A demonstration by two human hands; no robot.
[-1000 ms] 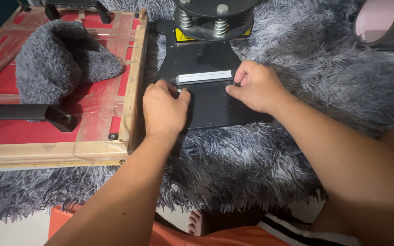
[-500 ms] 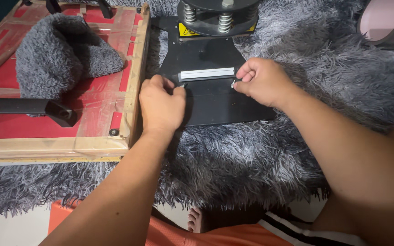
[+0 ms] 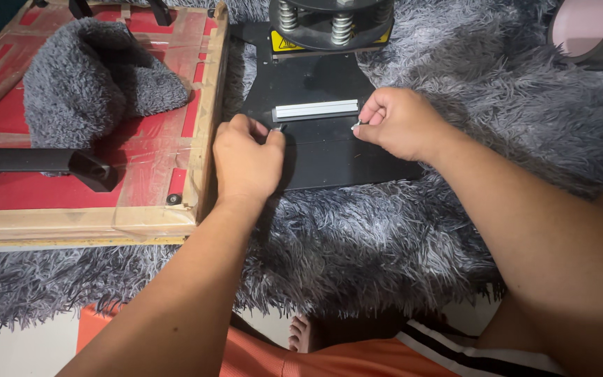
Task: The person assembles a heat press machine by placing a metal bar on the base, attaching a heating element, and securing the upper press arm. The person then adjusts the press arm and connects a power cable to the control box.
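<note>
Your hands have shifted slightly: left hand (image 3: 246, 157) and right hand (image 3: 396, 122) each pinch a small pin at the ends of the white strip (image 3: 317, 110) on the black plate (image 3: 329, 153), frame centre.

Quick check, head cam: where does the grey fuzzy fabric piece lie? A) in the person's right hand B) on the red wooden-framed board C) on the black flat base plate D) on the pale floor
B: the grey fuzzy fabric piece lies on the red wooden-framed board, left of the black flat base plate where the left hand and right hand each pinch at small metal pieces.
</note>
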